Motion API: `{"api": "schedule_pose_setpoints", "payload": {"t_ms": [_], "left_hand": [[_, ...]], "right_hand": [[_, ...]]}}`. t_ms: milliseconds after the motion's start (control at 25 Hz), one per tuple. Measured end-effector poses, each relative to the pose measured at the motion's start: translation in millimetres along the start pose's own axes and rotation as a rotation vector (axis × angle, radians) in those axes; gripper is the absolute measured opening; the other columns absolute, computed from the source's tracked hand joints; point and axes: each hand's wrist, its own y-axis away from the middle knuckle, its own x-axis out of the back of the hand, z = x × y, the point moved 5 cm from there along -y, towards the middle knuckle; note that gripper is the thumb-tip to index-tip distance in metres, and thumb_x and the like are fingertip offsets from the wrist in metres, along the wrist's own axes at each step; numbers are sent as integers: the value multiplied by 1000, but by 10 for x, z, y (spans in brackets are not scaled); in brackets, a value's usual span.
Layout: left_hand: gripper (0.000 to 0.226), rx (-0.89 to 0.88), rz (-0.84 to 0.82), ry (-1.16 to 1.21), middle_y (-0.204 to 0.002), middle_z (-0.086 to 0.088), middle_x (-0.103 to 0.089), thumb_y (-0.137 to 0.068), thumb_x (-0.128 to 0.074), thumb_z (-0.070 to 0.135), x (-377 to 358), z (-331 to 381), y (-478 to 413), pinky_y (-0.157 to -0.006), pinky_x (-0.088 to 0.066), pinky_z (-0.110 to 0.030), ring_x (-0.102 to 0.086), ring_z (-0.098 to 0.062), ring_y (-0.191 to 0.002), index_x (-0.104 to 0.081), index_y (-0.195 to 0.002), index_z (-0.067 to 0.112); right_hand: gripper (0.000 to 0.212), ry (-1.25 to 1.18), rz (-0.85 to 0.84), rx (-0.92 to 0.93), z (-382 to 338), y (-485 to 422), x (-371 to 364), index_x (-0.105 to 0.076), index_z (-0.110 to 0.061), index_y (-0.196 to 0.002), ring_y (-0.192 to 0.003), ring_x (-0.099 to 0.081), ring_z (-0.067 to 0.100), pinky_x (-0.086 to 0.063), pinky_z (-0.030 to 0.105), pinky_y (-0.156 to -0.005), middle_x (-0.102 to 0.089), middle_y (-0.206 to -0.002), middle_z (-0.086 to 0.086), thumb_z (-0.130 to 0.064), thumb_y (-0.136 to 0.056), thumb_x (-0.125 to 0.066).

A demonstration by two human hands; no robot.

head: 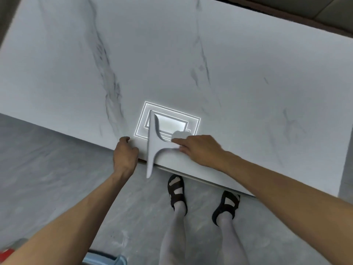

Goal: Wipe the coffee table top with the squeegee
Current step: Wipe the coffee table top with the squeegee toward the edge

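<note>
Beside the squeegee (152, 144), left hand (125, 153) rests on coffee table (229, 73) edge.

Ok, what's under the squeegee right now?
The squeegee, gripped by the right hand, lies over the marble table top and a bright light reflection; its lower end overhangs the floor. Whether the blade touches the surface is hidden.

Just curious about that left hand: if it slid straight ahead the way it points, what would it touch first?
Probably the squeegee, held by the right hand: the left hand sits at the coffee table edge, angled toward its blade. Depth is unclear, so it might pass beside it.
</note>
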Motion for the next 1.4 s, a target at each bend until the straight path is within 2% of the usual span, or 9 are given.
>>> {"api": "schedule_pose_setpoints", "payload": {"t_ms": [160,240,400,560,760,920,1080,1240,1400], "left_hand": [[56,0,21,-41,-138,-13,-53,-83,-48,7,74,-158,-102,-103,-40,-39,-49,-33,-126,-41,-139,8],[52,-53,-16,-46,-136,-13,-54,-84,-49,4,16,-113,-83,-94,-43,-33,-53,-33,-121,-42,-135,9],[51,-174,-118,-73,-124,-10,-58,-79,-46,-4,-219,172,45,-76,-39,-27,-58,-29,-104,-45,-128,11],[46,-357,-244,-186,-128,-17,-51,-84,-51,-6,-510,469,301,-90,-46,-38,-53,-33,-113,-44,-129,4],[44,-468,-322,-344,-133,-16,-50,-89,-40,-6,-717,646,559,-101,-39,-30,-49,-29,-123,-42,-133,-1],[35,-467,-270,-258,-117,-16,-61,-91,-45,-3,-798,817,772,-87,-44,-30,-60,-32,-105,-49,-126,-1],[39,-429,-243,-197,-114,-18,-62,-90,-45,-3,-933,851,891,-82,-45,-32,-61,-34,-102,-44,-129,0],[63,-340,-281,-214,-136,-17,-49,-87,-48,-4,-1207,857,1166,-97,-44,-37,-52,-32,-121,-26,-145,6],[59,-502,-286,-385,-150,-17,-32,-90,-40,1,-1655,1009,1624,-115,-27,-32,-33,-28,-140,-22,-146,-4]], "right_hand": [[39,-17,0,47,-490,-624,-166,-41,-41,-140,-102,-60,30,-43,36,-76,-64,-106,4,-40,-102,-32],[37,-1,18,37,-353,-584,-159,-42,-42,-138,-99,-61,31,-45,37,-75,-65,-108,4,-40,-102,-32],[38,-21,51,-145,482,189,-44,-39,-49,-138,-105,-61,27,-48,40,-84,-67,-116,-1,-42,-101,-32],[40,16,27,-394,1331,1327,0,-34,-55,-139,-109,-60,21,-48,35,-80,-65,-122,-12,-44,-101,-28],[40,69,31,-571,1799,2178,71,-34,-57,-138,-111,-60,22,-44,33,-76,-63,-128,-13,-45,-101,-27],[40,-11,93,-423,1428,1973,-32,-33,-56,-138,-111,-60,19,-45,33,-77,-63,-125,-14,-48,-100,-28],[40,-86,-4,-164,865,1375,-403,-36,-50,-140,-95,-62,22,-46,34,-74,-65,-105,-2,-47,-100,-31],[39,-73,-12,-133,1027,1475,-628,-39,-48,-139,-91,-62,25,-49,37,-76,-64,-101,2,-44,-101,-33],[39,-27,-5,-184,1776,2010,-553,-38,-51,-139,-98,-62,25,-48,38,-79,-65,-108,0,-45,-101,-33]]}}
